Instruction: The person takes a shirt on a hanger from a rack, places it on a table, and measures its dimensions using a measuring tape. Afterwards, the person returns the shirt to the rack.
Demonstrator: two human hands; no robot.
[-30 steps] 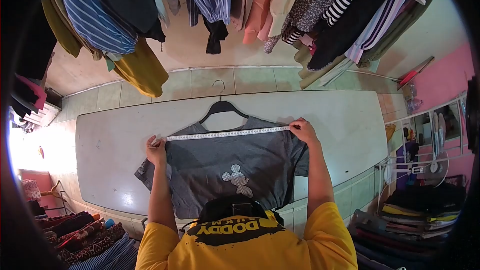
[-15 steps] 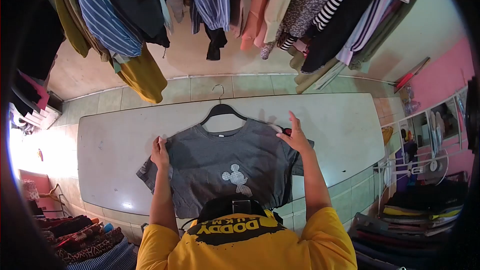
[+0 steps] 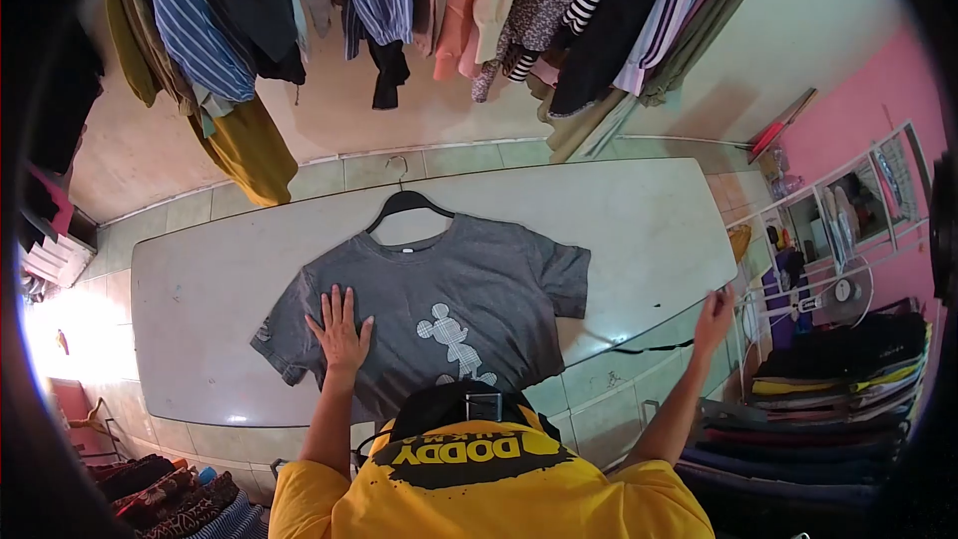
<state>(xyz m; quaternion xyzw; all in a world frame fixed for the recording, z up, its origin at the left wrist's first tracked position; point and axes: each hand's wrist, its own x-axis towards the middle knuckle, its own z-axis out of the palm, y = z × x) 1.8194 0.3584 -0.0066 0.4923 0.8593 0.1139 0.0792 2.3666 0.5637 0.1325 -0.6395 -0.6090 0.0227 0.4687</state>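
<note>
A grey T-shirt (image 3: 489,279) with a plaid mouse figure lies on the white board (image 3: 639,230), a black hanger (image 3: 409,202) in its neck. My left hand (image 3: 341,331) rests flat on the shirt's left chest, fingers spread. Off the board's right front edge, my right hand (image 3: 715,314) is raised with its fingers drawn together; whether it holds anything is too small to tell. A dark strap (image 3: 654,348) lies or hangs between the shirt and my right hand. No measuring tape shows on the shirt.
Clothes (image 3: 379,0) hang in a row above the board's far side. Folded clothes (image 3: 838,369) are stacked at the right, beside a white rack (image 3: 788,289) and a fan (image 3: 843,289). More folded clothes (image 3: 180,494) lie at the lower left.
The white tape stretched across the shoulders is gone from the shirt. My left hand has opened flat on the chest. My right hand has moved right and nearer, away from the shirt.
</note>
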